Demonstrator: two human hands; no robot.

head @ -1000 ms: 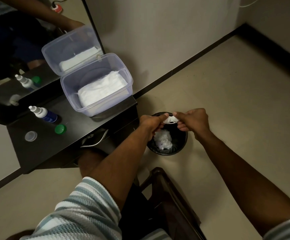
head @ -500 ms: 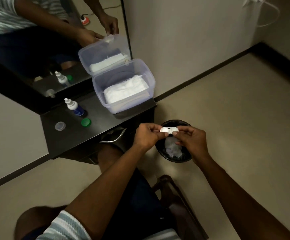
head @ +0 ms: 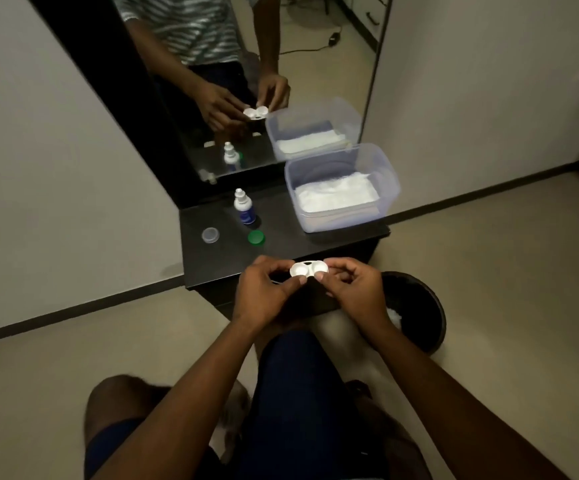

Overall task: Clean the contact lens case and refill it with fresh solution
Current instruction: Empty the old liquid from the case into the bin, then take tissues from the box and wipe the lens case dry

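Note:
A white contact lens case (head: 308, 269) with two open round wells is held level just in front of the black table's (head: 333, 242) near edge. My left hand (head: 263, 294) pinches its left end and my right hand (head: 352, 289) pinches its right end. On the table stand a small solution bottle (head: 244, 211) with a white nozzle and blue label, a green cap (head: 256, 237) and a clear cap (head: 210, 234).
A clear plastic box (head: 390, 183) holding white tissues sits at the table's right. A mirror (head: 281, 64) leans behind the table. A black waste bin (head: 426, 306) with crumpled tissue stands on the floor to my right. My knees are below.
Both hands carried the lens case up and left, from over the waste bin to the table's front edge. My head view lifted toward the mirror.

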